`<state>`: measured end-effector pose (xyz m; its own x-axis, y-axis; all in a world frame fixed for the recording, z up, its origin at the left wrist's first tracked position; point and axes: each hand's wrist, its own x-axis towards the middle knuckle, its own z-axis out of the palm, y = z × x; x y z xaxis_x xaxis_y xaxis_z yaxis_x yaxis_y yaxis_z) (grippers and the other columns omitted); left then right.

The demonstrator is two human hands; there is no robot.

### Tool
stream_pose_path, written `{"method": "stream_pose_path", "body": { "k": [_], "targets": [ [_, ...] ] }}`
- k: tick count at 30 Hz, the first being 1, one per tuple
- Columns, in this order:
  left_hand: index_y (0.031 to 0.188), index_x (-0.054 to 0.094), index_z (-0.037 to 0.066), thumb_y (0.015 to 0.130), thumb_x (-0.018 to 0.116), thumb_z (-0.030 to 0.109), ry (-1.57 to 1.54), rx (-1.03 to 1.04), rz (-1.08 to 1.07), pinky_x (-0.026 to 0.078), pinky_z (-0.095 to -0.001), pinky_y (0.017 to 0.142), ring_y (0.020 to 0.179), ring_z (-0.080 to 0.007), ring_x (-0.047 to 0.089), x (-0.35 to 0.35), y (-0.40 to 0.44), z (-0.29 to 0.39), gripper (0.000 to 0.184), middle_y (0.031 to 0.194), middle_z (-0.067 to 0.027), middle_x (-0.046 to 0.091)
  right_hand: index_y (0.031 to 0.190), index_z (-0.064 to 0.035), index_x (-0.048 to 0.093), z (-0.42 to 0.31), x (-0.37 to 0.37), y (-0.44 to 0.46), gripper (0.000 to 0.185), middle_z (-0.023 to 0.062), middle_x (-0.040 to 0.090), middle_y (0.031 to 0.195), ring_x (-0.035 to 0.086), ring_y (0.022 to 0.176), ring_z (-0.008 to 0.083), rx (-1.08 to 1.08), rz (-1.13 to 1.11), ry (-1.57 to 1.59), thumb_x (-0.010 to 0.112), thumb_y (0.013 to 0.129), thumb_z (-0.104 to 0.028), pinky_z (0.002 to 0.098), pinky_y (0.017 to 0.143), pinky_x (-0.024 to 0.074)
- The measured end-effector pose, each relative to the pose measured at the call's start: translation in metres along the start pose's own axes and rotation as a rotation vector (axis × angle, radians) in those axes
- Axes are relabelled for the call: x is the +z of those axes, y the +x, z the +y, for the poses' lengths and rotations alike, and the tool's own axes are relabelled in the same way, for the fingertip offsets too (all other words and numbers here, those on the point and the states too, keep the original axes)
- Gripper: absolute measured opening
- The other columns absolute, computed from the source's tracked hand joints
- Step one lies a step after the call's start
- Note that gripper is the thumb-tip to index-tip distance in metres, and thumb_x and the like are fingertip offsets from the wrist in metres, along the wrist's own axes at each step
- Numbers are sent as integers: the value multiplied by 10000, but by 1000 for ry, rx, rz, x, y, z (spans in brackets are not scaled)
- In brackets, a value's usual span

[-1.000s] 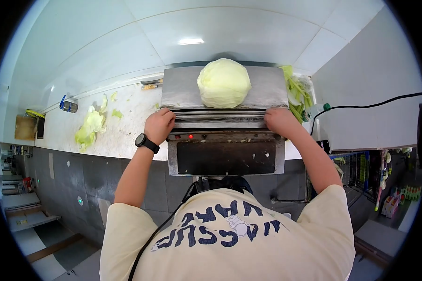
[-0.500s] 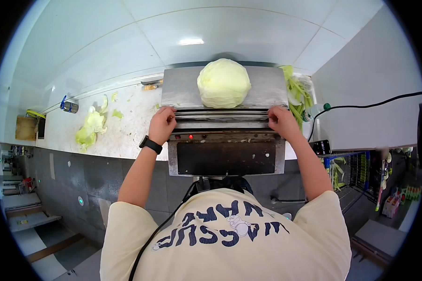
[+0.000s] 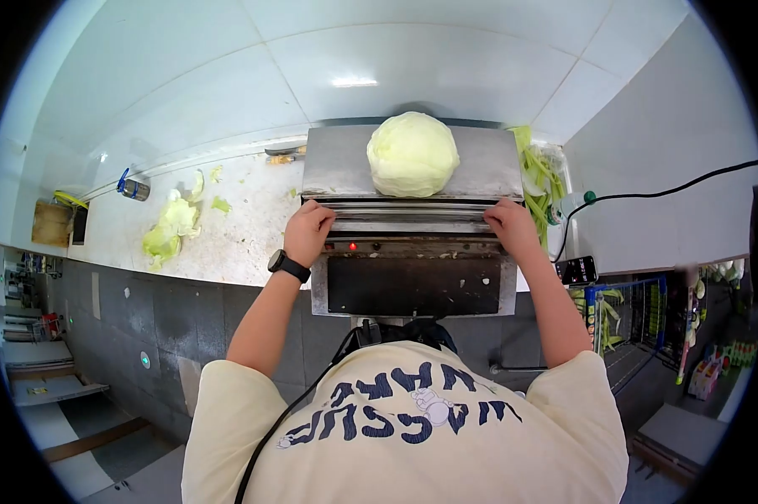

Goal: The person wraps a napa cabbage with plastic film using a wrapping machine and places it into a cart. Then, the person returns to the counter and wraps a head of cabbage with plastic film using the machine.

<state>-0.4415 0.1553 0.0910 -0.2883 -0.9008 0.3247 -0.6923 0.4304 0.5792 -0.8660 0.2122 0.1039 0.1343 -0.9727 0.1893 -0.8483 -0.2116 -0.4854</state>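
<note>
A pale green cabbage (image 3: 413, 154) rests on the metal top of a wrapping machine (image 3: 337, 158), just behind its rollers (image 3: 408, 215). My left hand (image 3: 308, 230), with a black watch on the wrist, pinches at the left end of the rollers. At the right end my right hand (image 3: 511, 225) is closed in the same way. Between the fingers runs the edge of clear cling film (image 3: 408, 205), which barely shows against the shiny metal. A red light (image 3: 353, 247) glows on the front panel, above a dark plate (image 3: 413, 286).
Loose cabbage leaves (image 3: 173, 227) lie on the white counter (image 3: 244, 235) to the left, near a jar (image 3: 134, 188) and knives (image 3: 285, 156). Right of the machine are green trimmings (image 3: 540, 172), a phone (image 3: 576, 270) and a black cable (image 3: 665, 193). A blue cart (image 3: 631, 294) stands lower right.
The view has shifted slightly, so the machine and cabbage appear a little right and lower. My left hand has moved slightly inward along the rollers; my right hand keeps its pinch.
</note>
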Motion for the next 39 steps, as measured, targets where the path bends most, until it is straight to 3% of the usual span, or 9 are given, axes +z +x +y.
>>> {"method": "stream_pose_path", "body": {
  "k": [11, 19, 28, 32, 34, 39],
  "targets": [
    [894, 719, 39, 826, 721, 12, -34, 79, 71, 503, -346, 623, 707, -267, 630, -45, -36, 38, 74, 822, -92, 626, 997, -57, 727, -52, -32, -51, 215, 106, 636, 855, 650, 775, 310, 33, 90, -51, 745, 783, -47, 398, 690, 525],
    [901, 721, 25, 794, 738, -59, -102, 179, 180, 499, -306, 624, 708, -226, 624, -80, -53, 65, 138, 805, -88, 620, 900, -43, 739, -100, -63, -76, 126, 112, 623, 817, 640, 759, 311, 48, 253, -60, 761, 778, -62, 396, 676, 517],
    [917, 727, 32, 804, 740, -33, -184, 192, 159, 498, -312, 623, 710, -237, 622, -131, -64, 94, 131, 828, -81, 625, 878, -16, 741, -159, -111, -105, 118, 109, 635, 779, 643, 707, 296, 130, 299, -18, 778, 766, -27, 354, 633, 503],
    [896, 735, 34, 790, 748, -51, -179, 205, 149, 490, -289, 618, 716, -200, 624, -155, -58, 103, 137, 812, -69, 626, 862, -9, 739, -179, -130, -110, 105, 112, 635, 763, 639, 686, 289, 144, 317, -41, 777, 764, -13, 359, 612, 493],
    [902, 728, 35, 793, 748, -30, -169, 229, 149, 496, -307, 613, 707, -228, 625, -167, -51, 108, 129, 816, -78, 624, 866, -1, 737, -184, -139, -110, 105, 117, 627, 754, 624, 656, 277, 115, 337, -36, 772, 767, -2, 351, 595, 481],
    [885, 727, 30, 798, 744, -22, -145, 294, 183, 479, -281, 597, 703, -203, 623, -192, -23, 117, 103, 804, -80, 636, 870, 22, 725, -207, -169, -100, 101, 104, 591, 728, 569, 608, 231, 143, 358, -17, 764, 779, 4, 327, 570, 437]
  ]
}}
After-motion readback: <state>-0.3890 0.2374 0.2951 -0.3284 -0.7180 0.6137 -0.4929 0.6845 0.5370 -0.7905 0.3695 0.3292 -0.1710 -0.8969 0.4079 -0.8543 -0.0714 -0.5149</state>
